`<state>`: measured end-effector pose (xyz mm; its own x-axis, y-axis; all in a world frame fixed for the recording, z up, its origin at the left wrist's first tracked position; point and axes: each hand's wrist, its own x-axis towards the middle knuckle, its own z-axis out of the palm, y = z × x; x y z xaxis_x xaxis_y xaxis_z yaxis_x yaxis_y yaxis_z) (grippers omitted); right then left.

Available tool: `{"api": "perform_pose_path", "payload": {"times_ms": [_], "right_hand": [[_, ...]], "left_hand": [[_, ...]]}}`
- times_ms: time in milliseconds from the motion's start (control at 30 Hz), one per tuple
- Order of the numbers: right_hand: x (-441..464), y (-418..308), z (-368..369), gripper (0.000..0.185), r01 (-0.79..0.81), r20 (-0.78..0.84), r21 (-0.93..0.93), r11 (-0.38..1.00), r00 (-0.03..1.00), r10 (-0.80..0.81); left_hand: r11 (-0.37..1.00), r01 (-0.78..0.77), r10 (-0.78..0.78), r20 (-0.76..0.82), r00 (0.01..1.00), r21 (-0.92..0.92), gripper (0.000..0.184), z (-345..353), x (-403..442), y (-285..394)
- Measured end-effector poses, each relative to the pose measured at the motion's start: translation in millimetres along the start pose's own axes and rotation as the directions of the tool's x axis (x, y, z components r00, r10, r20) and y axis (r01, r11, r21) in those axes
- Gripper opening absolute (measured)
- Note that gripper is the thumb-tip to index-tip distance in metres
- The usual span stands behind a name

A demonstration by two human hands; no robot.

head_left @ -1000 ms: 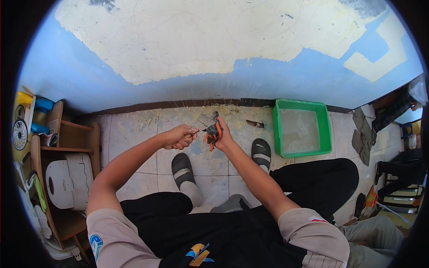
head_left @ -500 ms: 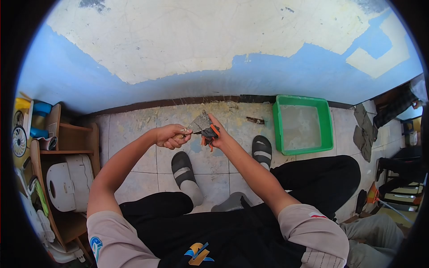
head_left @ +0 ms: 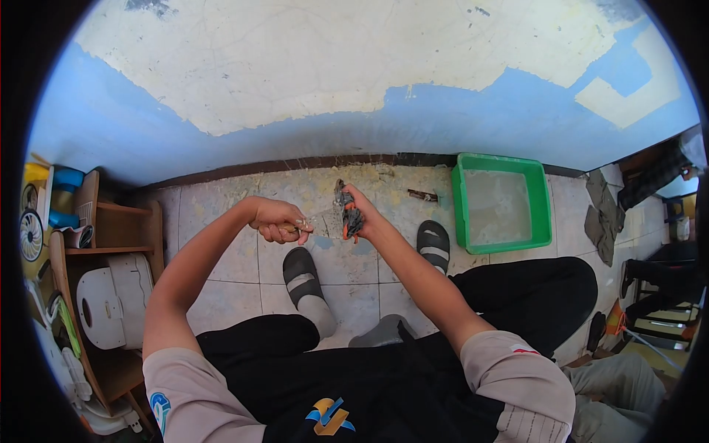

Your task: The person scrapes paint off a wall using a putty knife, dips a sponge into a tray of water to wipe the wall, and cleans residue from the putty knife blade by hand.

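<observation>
My left hand is closed round the pale, dirty handle of a scraper. Its thin blade points right and blends with the floor, so its outline is hard to make out. Facing it, my right hand grips a crumpled dark grey and orange cloth, perhaps a glove. A small gap seems to separate the cloth from my left fingers. Both hands are above the tiled floor, in front of the partly peeled blue and cream wall.
A green tray stands on the right by the wall. A dark strip and flakes lie on the floor. Wooden shelving is at the left. Grey cloth lies at the right. Another person's trousered leg shows lower right.
My left hand has drawn left, and the scraper blade has moved from the cloth. The cloth now hangs more upright in my right hand.
</observation>
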<state>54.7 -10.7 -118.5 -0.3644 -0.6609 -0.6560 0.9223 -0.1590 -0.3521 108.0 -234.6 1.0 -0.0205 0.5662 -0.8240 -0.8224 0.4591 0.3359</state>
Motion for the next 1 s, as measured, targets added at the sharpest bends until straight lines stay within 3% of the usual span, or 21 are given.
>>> {"api": "perform_pose_path", "payload": {"times_ms": [133,200,333,400,433,467,500,533,567,600,633,667,700,733,767,800,933,1000], "right_hand": [[-0.1,-1.4,-4.5,0.030,0.006,-0.097,-0.010,1.000,0.995,-0.007],[3.1,-3.8,-12.8,0.029,0.061,-0.029,0.074,0.995,0.998,-0.059],[-10.0,-25.5,-57.8,0.029,0.054,0.086,0.035,0.998,0.995,-0.057],[-3.9,-32.4,-79.5,0.030,0.118,-0.053,-0.032,0.992,0.991,-0.120],[3.5,-30.5,-83.8,0.036,0.251,-0.139,-0.143,0.957,0.953,-0.271],[9.3,-31.6,-89.8,0.036,0.263,-0.139,-0.143,0.954,0.949,-0.282],[10.1,-33.5,-92.0,0.043,0.216,-0.211,-0.500,0.839,0.909,-0.360],[16.3,-31.0,-99.1,0.051,0.098,-0.247,-0.783,0.615,0.858,-0.451],[25.0,-20.6,-101.5,0.059,-0.108,-0.257,-0.962,0.252,0.673,-0.694],[24.4,-18.4,-99.0,0.059,-0.104,-0.253,-0.963,0.249,0.670,-0.698],[22.3,-18.8,-95.6,0.060,-0.025,-0.120,-0.991,0.134,0.626,-0.770],[21.5,-22.6,-91.8,0.062,0.046,0.018,-0.999,0.010,0.567,-0.824],[19.9,-29.2,-83.5,0.053,0.377,0.111,-0.907,0.186,0.641,-0.760],[10.3,-33.2,-69.7,0.053,0.380,0.113,-0.907,0.181,0.635,-0.764],[-6.8,-37.6,-47.7,0.049,0.485,0.119,-0.677,0.554,0.815,-0.568],[-22.5,-40.2,-26.1,0.046,0.405,0.228,-0.343,0.848,0.911,-0.343],[-62.6,-39.8,32.7,0.040,0.487,0.364,-0.263,0.833,0.850,-0.381],[-67.8,-40.2,44.3,0.039,0.591,0.328,-0.152,0.792,0.786,-0.524]], "left_hand": [[1.000,0.023,-0.023,-0.009,1.000,0.018,0.041,1.2,5.2,0.5],[1.000,-0.013,0.014,-0.043,0.999,0.017,0.042,2.8,6.2,-0.2],[0.990,-0.021,0.040,-0.134,0.990,0.142,0.042,-7.0,-13.9,-4.0],[0.969,0.061,0.032,-0.365,0.930,0.241,0.042,-6.5,-29.0,-1.2],[0.966,0.063,0.035,-0.367,0.930,0.252,0.042,-5.6,-33.9,1.5],[0.972,0.000,0.097,-0.396,0.913,0.237,0.042,-3.9,-37.1,3.7],[0.973,-0.066,0.157,-0.424,0.892,0.221,0.043,-1.5,-37.1,5.0],[0.972,-0.070,0.162,-0.423,0.892,0.226,0.043,1.2,-32.4,5.1],[0.945,-0.227,0.315,-0.464,0.828,0.237,0.043,4.0,-25.3,5.3],[0.891,-0.376,0.455,-0.502,0.736,0.257,0.043,6.9,-19.1,6.8],[0.888,-0.377,0.460,-0.503,0.732,0.264,0.043,10.7,-13.5,10.8],[0.828,-0.523,0.539,-0.540,0.646,0.201,0.042,15.2,-7.0,17.8],[0.741,-0.656,0.600,-0.580,0.551,0.142,0.041,19.6,0.1,25.9],[0.739,-0.658,0.605,-0.578,0.548,0.149,0.041,23.8,7.6,34.2],[0.681,-0.697,0.645,-0.633,0.428,0.223,0.040,28.3,14.7,42.2],[0.622,-0.722,0.675,-0.675,0.300,0.301,0.041,33.5,19.3,50.1],[0.562,-0.745,0.741,-0.620,0.260,0.360,0.044,57.3,23.4,83.3],[0.660,-0.694,0.703,-0.563,0.434,0.288,0.048,59.6,24.3,96.3]]}}
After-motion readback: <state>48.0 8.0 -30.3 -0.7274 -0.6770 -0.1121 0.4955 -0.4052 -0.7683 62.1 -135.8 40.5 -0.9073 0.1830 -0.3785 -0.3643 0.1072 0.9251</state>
